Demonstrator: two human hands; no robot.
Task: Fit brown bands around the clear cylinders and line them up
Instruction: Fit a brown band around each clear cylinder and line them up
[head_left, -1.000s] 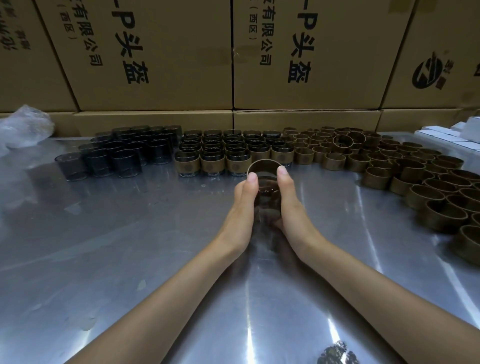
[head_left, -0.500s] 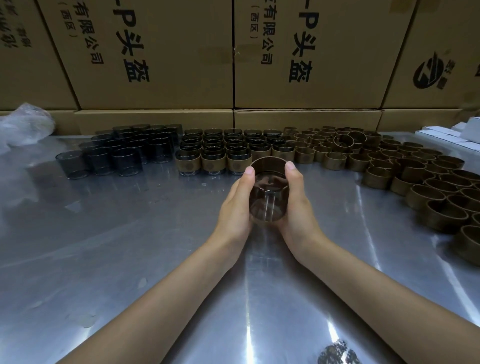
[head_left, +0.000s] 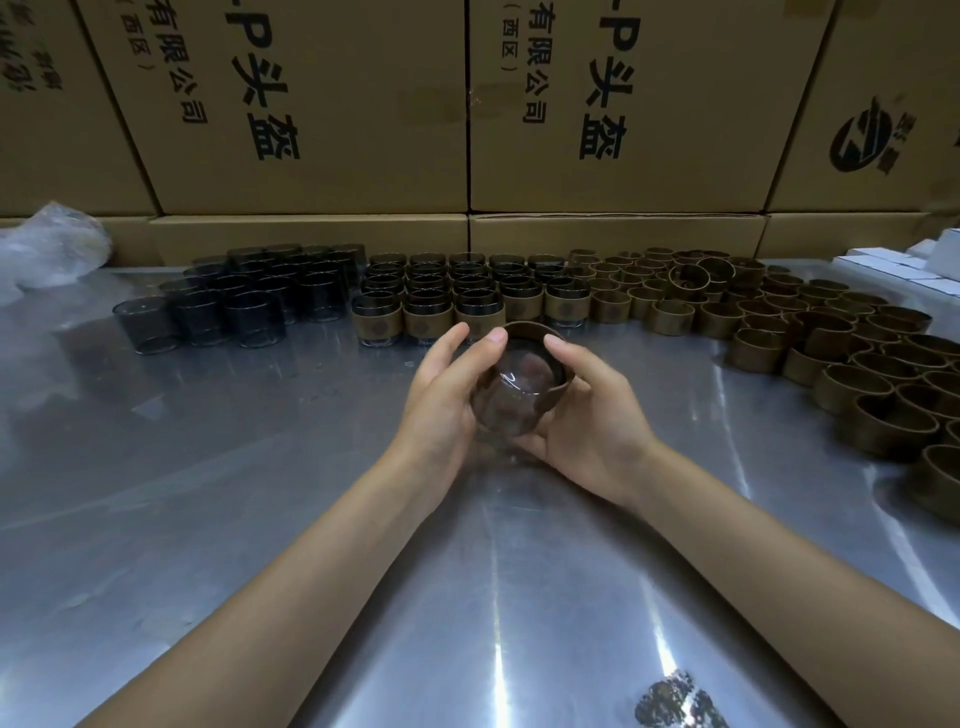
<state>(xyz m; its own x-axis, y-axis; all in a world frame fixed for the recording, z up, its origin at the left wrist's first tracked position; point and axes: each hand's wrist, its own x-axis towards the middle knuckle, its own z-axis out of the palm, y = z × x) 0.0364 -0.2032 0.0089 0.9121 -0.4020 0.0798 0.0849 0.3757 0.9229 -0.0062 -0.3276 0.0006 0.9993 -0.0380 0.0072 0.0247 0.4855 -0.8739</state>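
done: banded cylinders (head_left: 470, 301) lined up mid-table | now: left hand (head_left: 441, 395) and right hand (head_left: 592, 415) both cup a clear cylinder (head_left: 519, 395), band partway on | left: plenty of bare cylinders (head_left: 234, 306) and loose bands (head_left: 831, 353)

Open steel table (head_left: 218, 509) around my forearms. Ahead, bare cylinders (head_left: 249, 301), banded cylinders (head_left: 457, 299) and loose bands (head_left: 810, 332) block my reach. Cartons (head_left: 322, 104) wall off the rear.
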